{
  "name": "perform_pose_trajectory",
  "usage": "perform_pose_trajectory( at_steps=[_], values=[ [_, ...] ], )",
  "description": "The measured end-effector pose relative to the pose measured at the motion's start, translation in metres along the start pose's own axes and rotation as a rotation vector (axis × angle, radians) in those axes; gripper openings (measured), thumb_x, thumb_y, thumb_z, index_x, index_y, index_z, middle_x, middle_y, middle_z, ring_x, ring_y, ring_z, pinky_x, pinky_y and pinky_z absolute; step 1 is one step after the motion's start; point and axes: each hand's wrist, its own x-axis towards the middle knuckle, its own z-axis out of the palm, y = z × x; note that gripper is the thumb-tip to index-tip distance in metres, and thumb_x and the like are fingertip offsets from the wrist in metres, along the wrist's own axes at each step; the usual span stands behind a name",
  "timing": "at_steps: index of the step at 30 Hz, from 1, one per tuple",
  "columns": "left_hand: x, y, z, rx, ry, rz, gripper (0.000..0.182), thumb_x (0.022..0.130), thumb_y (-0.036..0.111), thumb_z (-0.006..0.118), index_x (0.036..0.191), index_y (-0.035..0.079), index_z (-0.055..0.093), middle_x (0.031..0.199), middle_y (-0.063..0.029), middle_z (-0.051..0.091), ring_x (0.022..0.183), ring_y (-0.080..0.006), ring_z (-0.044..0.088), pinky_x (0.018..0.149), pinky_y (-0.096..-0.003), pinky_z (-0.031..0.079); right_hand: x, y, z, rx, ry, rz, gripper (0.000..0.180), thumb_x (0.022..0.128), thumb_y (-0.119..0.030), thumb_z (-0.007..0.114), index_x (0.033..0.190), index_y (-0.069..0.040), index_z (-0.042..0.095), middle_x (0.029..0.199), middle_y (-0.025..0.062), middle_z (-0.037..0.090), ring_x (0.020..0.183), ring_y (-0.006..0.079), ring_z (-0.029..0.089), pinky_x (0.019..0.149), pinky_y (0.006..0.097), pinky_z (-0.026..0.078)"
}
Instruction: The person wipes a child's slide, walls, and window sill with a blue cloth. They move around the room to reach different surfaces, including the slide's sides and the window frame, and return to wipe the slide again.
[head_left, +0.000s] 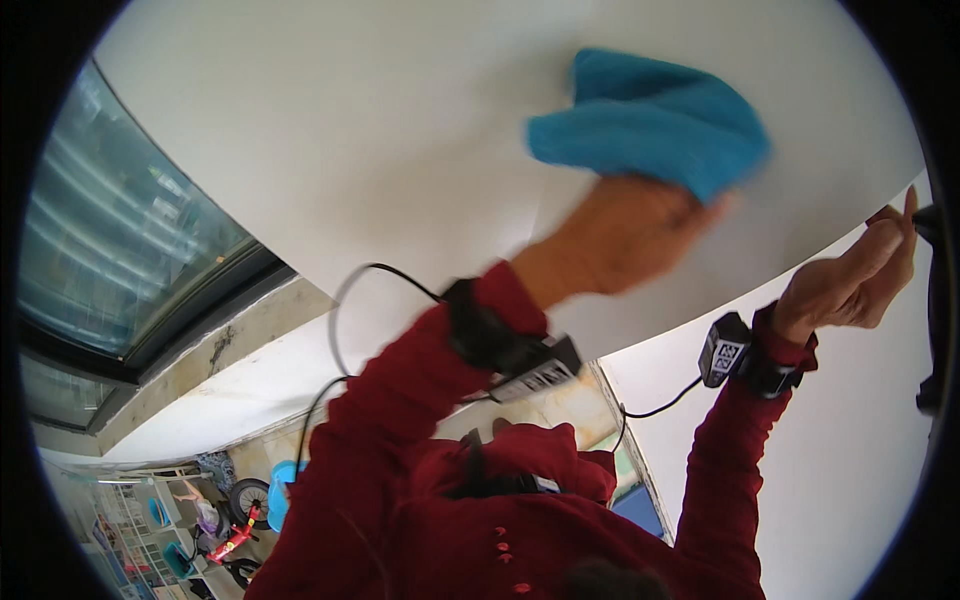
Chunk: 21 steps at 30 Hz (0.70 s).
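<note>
My left hand (619, 232) presses a blue cloth (652, 120) against a broad, smooth white surface (390, 150). The cloth is bunched and folded, and both it and the hand are blurred. To the right, my right hand (844, 277) is up beside the edge of that surface, with its fingers bent. Some of its fingertips are hidden near the edge, so whether it grips anything does not show. A dark object (928, 221) lies close by its fingers at the picture's rim.
A dark-framed window (135, 225) with a stained sill (217, 345) is at left. Below it are a red balance bike (236, 536), a light blue plastic item (281, 487) and a shelf rack (142, 517). Black cables (300, 427) run from a wrist-worn device (536, 367). Another white surface (847, 420) stands at right.
</note>
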Motion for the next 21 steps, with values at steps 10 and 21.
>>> perform_pose_trajectory(
  at_steps=[10,21],
  values=[
    [-0.184,-0.064,0.122,0.175,-0.056,-0.162,0.042,0.090,0.027,0.060,0.123,0.002,0.053,0.122,-0.0175,0.055,0.111,-0.0350,0.053,0.096,-0.0434,0.040,-0.007,-0.018,0.019,-0.057,0.303,0.534,0.032,0.092,-0.024,0.046,0.093,0.001,0.066,0.079,0.0072,0.064,0.061,0.0072,0.053,0.051,0.0211,0.040],
    [-0.168,-0.099,0.120,0.096,0.121,-0.327,0.061,0.096,0.043,0.042,0.134,-0.005,0.037,0.132,-0.0285,0.043,0.124,-0.0423,0.038,0.107,-0.0466,0.024,-0.007,0.003,-0.003,-0.204,0.212,0.379,0.023,0.094,-0.021,0.050,0.103,-0.001,0.055,0.082,0.0096,0.059,0.065,0.0158,0.053,0.054,0.0293,0.043]
  ],
)
